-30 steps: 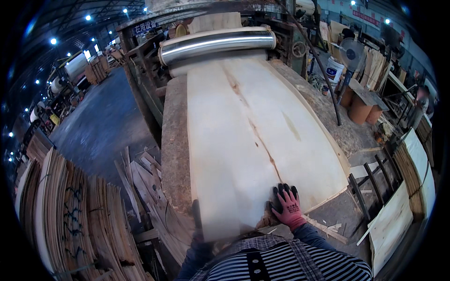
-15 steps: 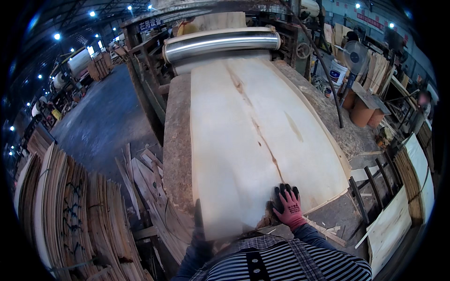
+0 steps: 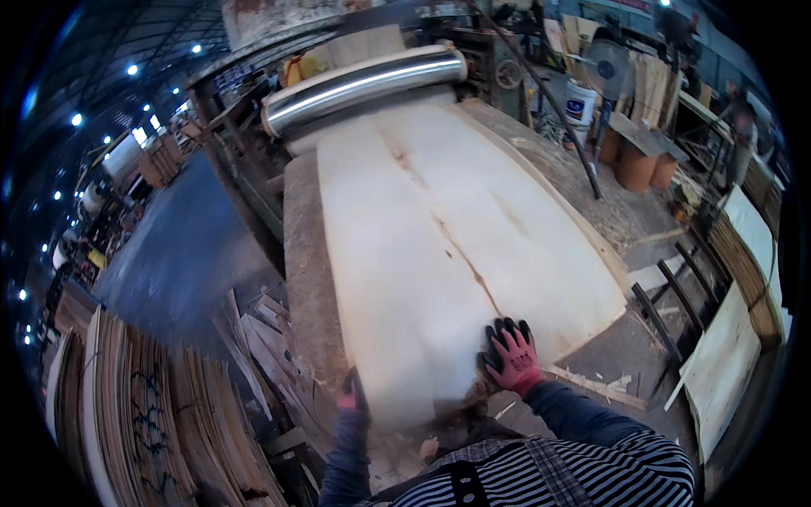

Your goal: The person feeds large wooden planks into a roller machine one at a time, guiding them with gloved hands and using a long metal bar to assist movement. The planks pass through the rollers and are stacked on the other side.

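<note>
A long pale wood veneer sheet (image 3: 397, 279) with a brown streak down its length lies before me, its far end close to a shiny metal roller (image 3: 363, 84). My right hand (image 3: 512, 357), in a pink glove with black fingers, rests on the near right part of the sheet, fingers apart. Beside its thumb the near edge of the sheet is ragged and brown. At the sheet's near left edge is my left hand (image 3: 351, 394), also gloved; its fingers are blurred and I cannot make out their grip. More sheet edges show under the right side.
Stacked veneer strips (image 3: 160, 414) stand at the lower left, with loose scraps (image 3: 274, 346) beside them. A slanting metal bar (image 3: 541, 97), a fan (image 3: 606, 68) and a white bucket (image 3: 578, 110) are at the right. Dark rack posts (image 3: 657, 317) and leaning sheets (image 3: 718, 372) stand nearer.
The whole view has tilted and shifted, the roller now appearing further left. My left hand's pink glove back has come into sight at the sheet's edge. My right hand stays flat on the sheet.
</note>
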Demonstrator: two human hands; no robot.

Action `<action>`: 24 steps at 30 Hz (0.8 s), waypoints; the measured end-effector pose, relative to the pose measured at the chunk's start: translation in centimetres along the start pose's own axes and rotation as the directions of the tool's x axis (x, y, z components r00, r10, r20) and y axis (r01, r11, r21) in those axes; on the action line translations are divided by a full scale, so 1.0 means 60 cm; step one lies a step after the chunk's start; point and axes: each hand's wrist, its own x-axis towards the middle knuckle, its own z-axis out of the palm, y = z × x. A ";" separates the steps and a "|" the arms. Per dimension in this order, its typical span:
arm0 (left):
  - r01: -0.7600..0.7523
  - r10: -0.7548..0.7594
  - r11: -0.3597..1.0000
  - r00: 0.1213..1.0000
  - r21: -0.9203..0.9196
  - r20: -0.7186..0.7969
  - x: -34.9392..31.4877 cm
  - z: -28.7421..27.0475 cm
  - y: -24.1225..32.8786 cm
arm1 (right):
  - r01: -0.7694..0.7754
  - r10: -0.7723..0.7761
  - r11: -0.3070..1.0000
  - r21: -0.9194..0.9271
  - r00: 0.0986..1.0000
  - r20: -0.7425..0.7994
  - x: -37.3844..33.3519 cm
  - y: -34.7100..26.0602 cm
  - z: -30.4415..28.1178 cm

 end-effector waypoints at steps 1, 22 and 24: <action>0.030 -0.028 0.996 0.999 -0.079 0.026 -0.008 -0.002 0.013 | 0.004 -0.004 1.000 0.015 1.000 0.003 -0.001 0.005 0.002; -0.485 0.448 0.871 0.851 0.083 0.274 -0.117 0.632 0.372 | 0.656 -0.451 0.755 -0.012 0.505 -0.736 -0.200 0.372 -0.623; -0.555 0.512 0.831 0.779 0.019 0.363 -0.139 0.710 0.443 | 0.623 -0.507 0.777 -0.086 0.538 -0.674 -0.228 0.430 -0.664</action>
